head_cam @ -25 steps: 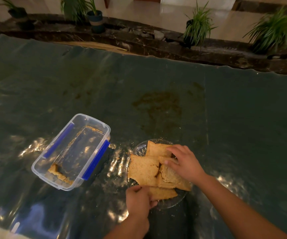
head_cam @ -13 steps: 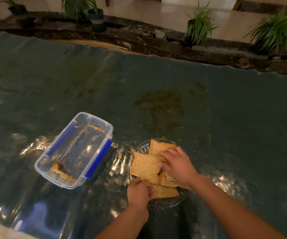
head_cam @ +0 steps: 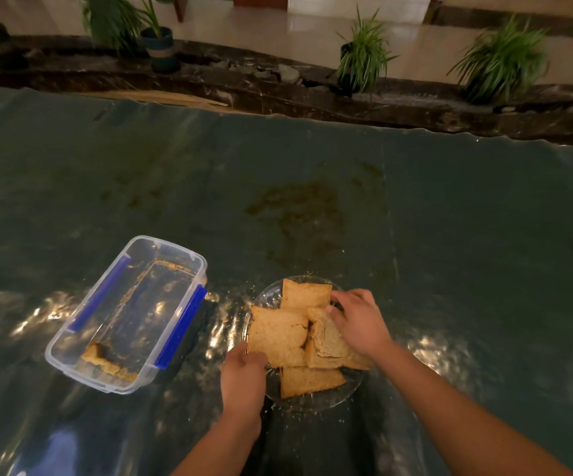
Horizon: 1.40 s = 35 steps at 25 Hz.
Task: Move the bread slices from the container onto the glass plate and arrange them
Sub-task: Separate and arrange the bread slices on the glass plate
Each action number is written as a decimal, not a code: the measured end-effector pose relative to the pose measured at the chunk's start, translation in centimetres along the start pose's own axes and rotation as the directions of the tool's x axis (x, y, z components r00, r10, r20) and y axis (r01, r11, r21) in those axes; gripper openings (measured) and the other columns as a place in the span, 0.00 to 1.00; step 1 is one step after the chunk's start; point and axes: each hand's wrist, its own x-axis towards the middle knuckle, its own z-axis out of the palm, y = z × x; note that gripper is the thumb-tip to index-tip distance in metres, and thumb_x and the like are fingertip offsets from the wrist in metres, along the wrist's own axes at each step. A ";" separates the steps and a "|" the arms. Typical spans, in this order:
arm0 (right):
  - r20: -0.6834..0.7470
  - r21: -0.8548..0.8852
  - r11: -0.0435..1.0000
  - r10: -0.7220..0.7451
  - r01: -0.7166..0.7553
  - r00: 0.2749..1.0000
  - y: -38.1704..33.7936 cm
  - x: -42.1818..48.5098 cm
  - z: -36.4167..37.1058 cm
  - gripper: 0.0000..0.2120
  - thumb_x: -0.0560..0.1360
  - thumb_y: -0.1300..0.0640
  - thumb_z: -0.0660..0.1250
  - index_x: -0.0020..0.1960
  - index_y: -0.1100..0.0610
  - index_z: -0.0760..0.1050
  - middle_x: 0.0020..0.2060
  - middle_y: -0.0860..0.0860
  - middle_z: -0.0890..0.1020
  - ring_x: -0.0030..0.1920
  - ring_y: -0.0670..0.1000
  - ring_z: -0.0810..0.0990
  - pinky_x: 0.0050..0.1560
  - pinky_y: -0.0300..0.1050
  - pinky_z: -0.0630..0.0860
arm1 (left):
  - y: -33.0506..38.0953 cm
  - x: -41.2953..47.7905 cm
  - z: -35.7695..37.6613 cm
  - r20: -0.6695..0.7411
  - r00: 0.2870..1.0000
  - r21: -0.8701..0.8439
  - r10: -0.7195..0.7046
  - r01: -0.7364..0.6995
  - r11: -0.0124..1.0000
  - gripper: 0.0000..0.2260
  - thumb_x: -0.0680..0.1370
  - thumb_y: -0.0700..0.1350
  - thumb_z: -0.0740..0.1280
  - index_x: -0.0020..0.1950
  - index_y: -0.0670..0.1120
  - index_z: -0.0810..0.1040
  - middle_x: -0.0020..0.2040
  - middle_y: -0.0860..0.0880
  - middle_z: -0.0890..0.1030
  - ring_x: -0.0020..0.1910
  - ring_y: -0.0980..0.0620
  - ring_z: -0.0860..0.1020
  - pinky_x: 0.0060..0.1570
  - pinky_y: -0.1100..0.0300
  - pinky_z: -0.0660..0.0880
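Several brown bread slices (head_cam: 278, 334) lie overlapping on a round glass plate (head_cam: 316, 400) near the table's front edge. My left hand (head_cam: 244, 376) pinches the near left corner of the big left slice. My right hand (head_cam: 357, 321) rests on the slices at the plate's right side, with its fingertips on the edge of a slice. To the left stands a clear plastic container (head_cam: 185, 255) with blue clips. It holds only a broken piece of bread (head_cam: 97, 355) and crumbs at its near end.
The table is covered with a dark green glossy sheet (head_cam: 450, 235) with a brownish stain (head_cam: 295, 207) behind the plate. Crumbs lie scattered around the plate. Beyond the table's far edge runs a dark stone ledge with potted plants (head_cam: 364, 56).
My right hand has shifted towards the far right of the plate, from the middle slices to the edge of the far one. My left hand keeps its pinch on the left slice's corner.
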 end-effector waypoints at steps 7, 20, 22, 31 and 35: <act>0.105 -0.020 1.000 0.019 -0.017 0.994 0.6 -0.6 0.2 0.26 0.79 0.39 0.54 0.74 0.46 0.62 0.70 0.50 0.73 0.74 0.55 0.59 0.72 0.57 0.59 | 0.2 0.2 -0.3 0.111 0.993 -0.003 0.041 -0.041 0.999 0.10 0.75 0.35 0.65 0.51 0.48 0.81 0.51 0.35 0.82 0.46 0.46 0.79 0.56 0.43 0.77; -0.132 0.239 0.928 0.322 -0.285 0.938 1.9 -7.8 0.8 0.13 0.77 0.58 0.67 0.61 0.58 0.79 0.51 0.51 0.76 0.54 0.53 0.76 0.54 0.44 0.73 | -0.4 1.2 -1.0 0.175 0.963 0.285 0.205 -0.249 0.926 0.21 0.69 0.46 0.67 0.62 0.55 0.76 0.60 0.48 0.80 0.60 0.47 0.78 0.62 0.39 0.74; -0.144 0.262 0.922 0.329 -0.284 0.933 1.7 -8.1 1.1 0.13 0.77 0.58 0.67 0.61 0.58 0.79 0.50 0.50 0.76 0.51 0.51 0.76 0.52 0.42 0.72 | -0.2 1.8 -1.0 0.180 0.964 0.279 0.195 -0.241 0.930 0.19 0.72 0.47 0.69 0.62 0.54 0.76 0.60 0.48 0.79 0.57 0.49 0.79 0.59 0.42 0.76; -0.118 0.300 0.903 0.356 -0.309 0.927 1.1 -9.3 1.4 0.13 0.77 0.59 0.65 0.61 0.58 0.79 0.52 0.54 0.80 0.54 0.55 0.78 0.54 0.45 0.73 | -0.5 4.0 -1.9 0.278 0.901 0.372 0.332 -0.420 0.828 0.30 0.69 0.47 0.77 0.69 0.54 0.70 0.65 0.49 0.76 0.62 0.51 0.76 0.60 0.47 0.75; -0.289 0.069 0.993 0.107 -0.091 0.951 -0.1 -11.8 1.8 0.07 0.74 0.55 0.70 0.51 0.51 0.80 0.44 0.44 0.74 0.46 0.46 0.73 0.44 0.33 0.67 | -3.7 2.6 -1.9 0.328 0.827 0.593 0.456 -0.557 0.582 0.55 0.63 0.62 0.78 0.79 0.59 0.46 0.77 0.56 0.51 0.75 0.52 0.56 0.69 0.44 0.66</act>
